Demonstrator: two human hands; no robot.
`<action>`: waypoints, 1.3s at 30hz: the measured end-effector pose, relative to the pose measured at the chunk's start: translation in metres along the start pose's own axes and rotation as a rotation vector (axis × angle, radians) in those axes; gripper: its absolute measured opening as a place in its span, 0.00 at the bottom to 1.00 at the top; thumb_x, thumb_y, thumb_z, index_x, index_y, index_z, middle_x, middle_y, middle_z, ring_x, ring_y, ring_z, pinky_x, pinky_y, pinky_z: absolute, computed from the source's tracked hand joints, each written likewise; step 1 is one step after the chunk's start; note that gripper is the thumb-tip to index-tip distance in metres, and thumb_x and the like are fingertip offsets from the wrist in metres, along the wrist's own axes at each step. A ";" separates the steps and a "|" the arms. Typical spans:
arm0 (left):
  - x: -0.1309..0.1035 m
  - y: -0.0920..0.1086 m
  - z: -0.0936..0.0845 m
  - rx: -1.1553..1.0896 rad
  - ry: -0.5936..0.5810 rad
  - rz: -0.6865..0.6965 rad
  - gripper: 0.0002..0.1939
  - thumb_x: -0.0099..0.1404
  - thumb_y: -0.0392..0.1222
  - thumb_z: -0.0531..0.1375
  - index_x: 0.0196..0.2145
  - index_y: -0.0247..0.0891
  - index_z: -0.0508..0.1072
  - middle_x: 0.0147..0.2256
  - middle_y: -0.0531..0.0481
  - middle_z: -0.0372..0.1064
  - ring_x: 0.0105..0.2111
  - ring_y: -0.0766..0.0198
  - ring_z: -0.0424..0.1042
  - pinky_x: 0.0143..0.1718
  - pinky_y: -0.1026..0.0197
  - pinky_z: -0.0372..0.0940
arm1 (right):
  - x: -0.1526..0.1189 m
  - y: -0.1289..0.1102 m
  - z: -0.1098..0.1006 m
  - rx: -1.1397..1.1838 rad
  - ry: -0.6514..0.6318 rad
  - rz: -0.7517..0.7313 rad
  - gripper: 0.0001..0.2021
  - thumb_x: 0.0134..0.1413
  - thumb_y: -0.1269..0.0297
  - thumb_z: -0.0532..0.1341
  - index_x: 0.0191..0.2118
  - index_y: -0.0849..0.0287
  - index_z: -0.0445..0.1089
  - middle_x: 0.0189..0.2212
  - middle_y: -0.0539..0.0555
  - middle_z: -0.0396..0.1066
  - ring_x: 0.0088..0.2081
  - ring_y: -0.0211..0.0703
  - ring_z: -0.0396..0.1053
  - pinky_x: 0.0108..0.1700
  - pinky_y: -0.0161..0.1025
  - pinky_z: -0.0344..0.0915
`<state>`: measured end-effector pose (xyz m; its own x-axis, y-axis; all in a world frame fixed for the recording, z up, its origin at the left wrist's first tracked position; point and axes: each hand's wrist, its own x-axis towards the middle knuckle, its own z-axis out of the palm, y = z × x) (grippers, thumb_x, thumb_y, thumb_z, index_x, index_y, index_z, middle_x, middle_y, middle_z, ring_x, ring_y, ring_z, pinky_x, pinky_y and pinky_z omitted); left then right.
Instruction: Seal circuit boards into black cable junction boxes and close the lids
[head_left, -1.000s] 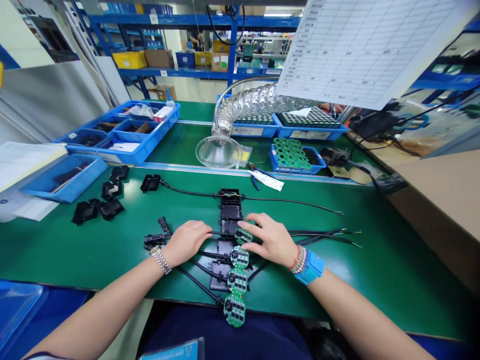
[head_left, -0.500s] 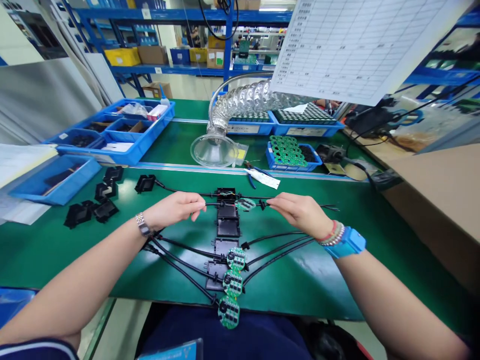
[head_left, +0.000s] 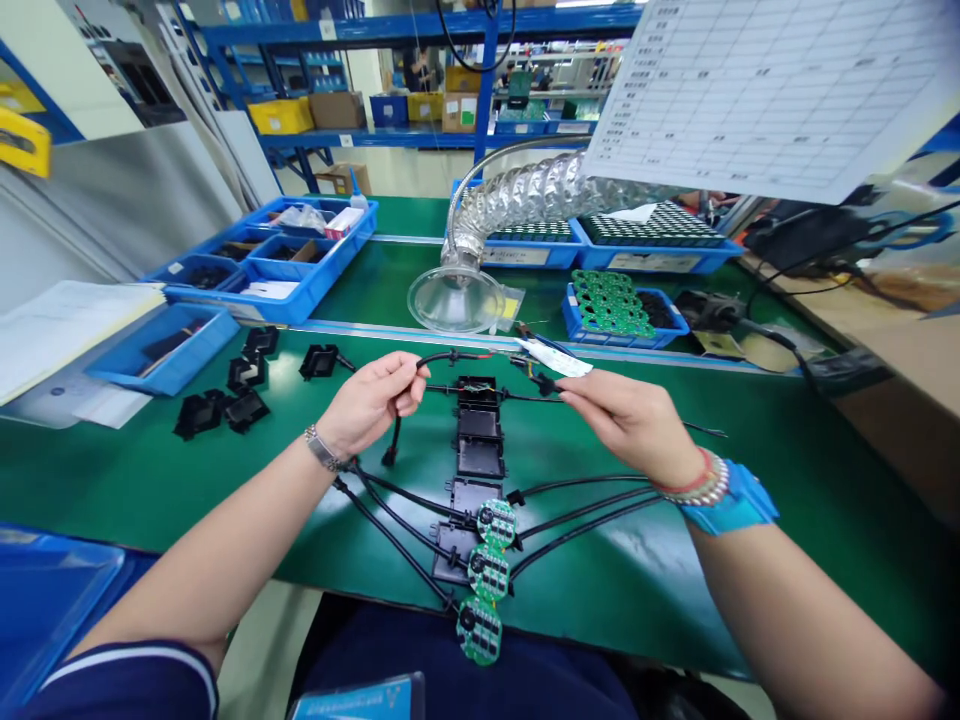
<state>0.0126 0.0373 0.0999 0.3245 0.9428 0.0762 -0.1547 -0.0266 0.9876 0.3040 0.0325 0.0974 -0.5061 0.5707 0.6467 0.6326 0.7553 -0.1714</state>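
My left hand (head_left: 379,400) pinches a black cable (head_left: 450,357) between thumb and fingers; a red wire shows at the cable's inner end. My right hand (head_left: 630,420) is closed on another black cable, beside its black grommet (head_left: 546,383). Between the hands, a small circuit board seems to be turned edge-on, hard to make out. Below them runs a column of open black plastic cases (head_left: 480,458); the top case (head_left: 478,390) has wires inside. Nearer my body, round green circuit boards (head_left: 487,573) with black cables attached lie over the lower cases and the table edge.
Loose black case parts (head_left: 245,408) lie at left by a blue tray (head_left: 180,350). A clear fume hood (head_left: 456,300) on a silver duct hangs ahead. Behind my right hand are pliers under a white label (head_left: 555,357) and a blue bin (head_left: 574,322) of green boards. A printed sheet (head_left: 720,100) hangs upper right.
Both hands have lifted the cables a little off the column of cases. The board between them has turned from face-on to about edge-on. The view has shifted slightly left.
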 end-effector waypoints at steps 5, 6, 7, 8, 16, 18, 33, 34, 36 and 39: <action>-0.005 0.018 -0.015 0.882 -0.120 0.428 0.12 0.64 0.47 0.53 0.35 0.37 0.71 0.28 0.50 0.68 0.27 0.68 0.65 0.29 0.66 0.60 | 0.011 -0.011 -0.025 -0.073 -0.047 -0.076 0.09 0.59 0.65 0.54 0.39 0.57 0.71 0.29 0.53 0.71 0.31 0.38 0.69 0.32 0.34 0.64; -0.005 0.020 -0.022 1.100 -0.120 0.505 0.13 0.65 0.46 0.52 0.36 0.37 0.72 0.29 0.49 0.69 0.28 0.68 0.66 0.29 0.67 0.60 | 0.009 -0.007 -0.026 -0.127 -0.089 -0.088 0.10 0.59 0.65 0.53 0.39 0.57 0.71 0.29 0.53 0.71 0.31 0.38 0.68 0.31 0.34 0.63; -0.004 0.019 -0.030 1.285 -0.116 0.576 0.13 0.65 0.46 0.51 0.35 0.38 0.72 0.29 0.50 0.70 0.28 0.68 0.66 0.28 0.67 0.59 | 0.005 -0.001 -0.024 -0.182 -0.132 -0.099 0.10 0.59 0.64 0.53 0.39 0.57 0.72 0.29 0.53 0.71 0.31 0.38 0.67 0.30 0.34 0.61; -0.003 0.016 -0.038 1.435 -0.119 0.632 0.14 0.66 0.46 0.50 0.35 0.39 0.72 0.28 0.50 0.70 0.28 0.68 0.67 0.27 0.68 0.58 | -0.001 0.005 -0.020 -0.235 -0.177 -0.107 0.11 0.60 0.64 0.53 0.38 0.57 0.72 0.29 0.53 0.71 0.30 0.38 0.67 0.29 0.33 0.59; 0.015 -0.069 -0.065 1.703 -0.268 0.544 0.17 0.68 0.46 0.46 0.33 0.40 0.72 0.26 0.52 0.69 0.29 0.67 0.67 0.24 0.67 0.56 | -0.048 0.039 0.057 -0.344 -0.381 0.032 0.15 0.62 0.62 0.49 0.36 0.55 0.74 0.28 0.53 0.71 0.30 0.38 0.62 0.27 0.34 0.51; 0.015 -0.082 -0.067 1.673 -0.247 0.462 0.17 0.68 0.47 0.46 0.33 0.41 0.72 0.27 0.51 0.69 0.31 0.66 0.67 0.25 0.67 0.56 | -0.054 0.041 0.070 -0.324 -0.385 0.078 0.15 0.62 0.61 0.49 0.36 0.55 0.74 0.28 0.52 0.71 0.32 0.38 0.62 0.28 0.34 0.52; 0.020 -0.096 -0.069 1.632 -0.226 0.328 0.17 0.67 0.47 0.47 0.35 0.42 0.74 0.33 0.47 0.68 0.33 0.62 0.64 0.35 0.61 0.58 | -0.121 0.104 0.017 -0.291 -0.425 0.161 0.14 0.61 0.63 0.51 0.43 0.55 0.73 0.33 0.55 0.70 0.32 0.39 0.66 0.33 0.37 0.59; 0.021 -0.096 -0.069 1.630 -0.228 0.313 0.17 0.67 0.47 0.47 0.36 0.42 0.74 0.34 0.47 0.68 0.34 0.62 0.64 0.36 0.60 0.59 | -0.127 0.109 0.009 -0.321 -0.418 0.186 0.14 0.60 0.63 0.51 0.42 0.55 0.73 0.33 0.56 0.70 0.33 0.41 0.66 0.34 0.38 0.59; 0.020 -0.093 -0.067 1.626 -0.228 0.287 0.15 0.66 0.46 0.48 0.39 0.42 0.74 0.35 0.46 0.69 0.35 0.60 0.64 0.37 0.59 0.59 | -0.130 0.106 0.000 -0.390 -0.374 0.243 0.13 0.58 0.64 0.52 0.43 0.57 0.73 0.37 0.58 0.70 0.38 0.48 0.66 0.37 0.45 0.60; 0.006 -0.080 -0.052 1.583 -0.181 0.291 0.16 0.66 0.46 0.50 0.47 0.41 0.69 0.42 0.44 0.68 0.41 0.55 0.64 0.42 0.54 0.59 | -0.112 0.062 0.002 -0.291 -0.279 0.286 0.15 0.57 0.62 0.54 0.48 0.61 0.68 0.43 0.62 0.68 0.46 0.53 0.63 0.44 0.51 0.60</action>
<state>-0.0216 0.0629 0.0137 0.5751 0.7985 0.1778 0.8015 -0.5935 0.0732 0.3988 0.0165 0.0128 -0.4011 0.8362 0.3740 0.8862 0.4575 -0.0726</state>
